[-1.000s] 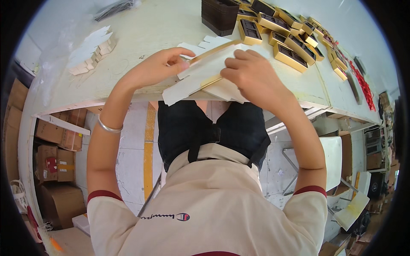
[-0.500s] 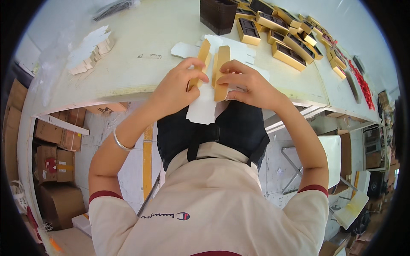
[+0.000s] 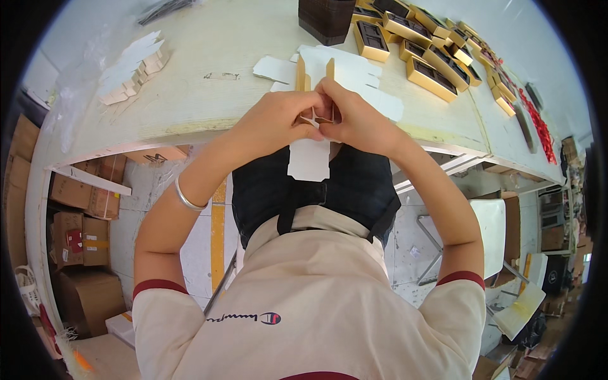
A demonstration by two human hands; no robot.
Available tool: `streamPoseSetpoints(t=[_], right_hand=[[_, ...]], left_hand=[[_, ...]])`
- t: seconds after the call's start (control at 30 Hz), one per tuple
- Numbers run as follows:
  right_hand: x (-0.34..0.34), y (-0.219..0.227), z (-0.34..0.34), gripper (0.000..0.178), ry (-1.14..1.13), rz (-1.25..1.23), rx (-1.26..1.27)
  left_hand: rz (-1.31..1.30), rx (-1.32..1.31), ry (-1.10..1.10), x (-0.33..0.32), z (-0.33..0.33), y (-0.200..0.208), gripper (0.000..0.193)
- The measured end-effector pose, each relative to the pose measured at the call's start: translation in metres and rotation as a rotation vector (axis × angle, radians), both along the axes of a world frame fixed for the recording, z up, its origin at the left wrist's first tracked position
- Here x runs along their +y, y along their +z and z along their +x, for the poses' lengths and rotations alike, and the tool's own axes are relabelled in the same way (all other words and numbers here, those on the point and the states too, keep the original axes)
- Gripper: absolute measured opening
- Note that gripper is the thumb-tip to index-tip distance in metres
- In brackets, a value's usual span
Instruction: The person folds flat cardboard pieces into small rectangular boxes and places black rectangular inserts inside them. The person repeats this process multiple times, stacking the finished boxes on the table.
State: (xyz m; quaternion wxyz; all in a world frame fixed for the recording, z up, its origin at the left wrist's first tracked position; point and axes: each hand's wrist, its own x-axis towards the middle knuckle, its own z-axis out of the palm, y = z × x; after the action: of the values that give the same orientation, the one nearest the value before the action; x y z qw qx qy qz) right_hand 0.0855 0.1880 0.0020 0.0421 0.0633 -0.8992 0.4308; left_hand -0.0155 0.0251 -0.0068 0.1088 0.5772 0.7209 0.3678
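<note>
Between my hands is a partly folded cardboard box (image 3: 310,161), white inside and gold outside, with its near flap sticking out over my lap. My left hand (image 3: 299,113) grips its left side, fingers bent inward. On the opposite side my right hand (image 3: 345,117) holds it, and the fingers of both hands meet over the middle, hiding the fold there. Two gold side walls stand up beyond my fingers. Flat white box blanks (image 3: 354,73) lie on the table just behind it.
A dark brown stack of trays (image 3: 324,22) stands at the back. Gold boxes with dark inserts (image 3: 432,78) are heaped at the far right, with red ribbon pieces (image 3: 537,126) beyond. A stack of white blanks (image 3: 133,71) lies on the left of the white table (image 3: 209,95).
Both hands have come together, from holding the gold walls apart to meeting over the middle of the box. The side walls have closed in at the near end.
</note>
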Motion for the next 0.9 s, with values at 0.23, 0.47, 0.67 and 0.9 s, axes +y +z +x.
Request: streamPoseSetpoints(t=[0.23,0.47,0.67,0.9], right_hand=[[0.009,0.009,-0.001,0.062,0.104,0.005,-0.122],[0.009,0.007,0.036,0.083,0.164,0.361,0.264],[-0.003,-0.019,0.039,0.061,0.048,0.601,0.652],[-0.002,-0.032,0.014,0.027,-0.109,-0.07,0.446]], left_hand=[[0.141,0.189,0.027,0.004,0.003,-0.014,0.018],[0.145,-0.031,0.112,0.002,0.006,-0.015,0.021],[0.032,-0.068,0.054,0.004,-0.002,-0.004,0.023],[-0.026,-0.766,0.0,-0.01,-0.014,0.004,0.035]])
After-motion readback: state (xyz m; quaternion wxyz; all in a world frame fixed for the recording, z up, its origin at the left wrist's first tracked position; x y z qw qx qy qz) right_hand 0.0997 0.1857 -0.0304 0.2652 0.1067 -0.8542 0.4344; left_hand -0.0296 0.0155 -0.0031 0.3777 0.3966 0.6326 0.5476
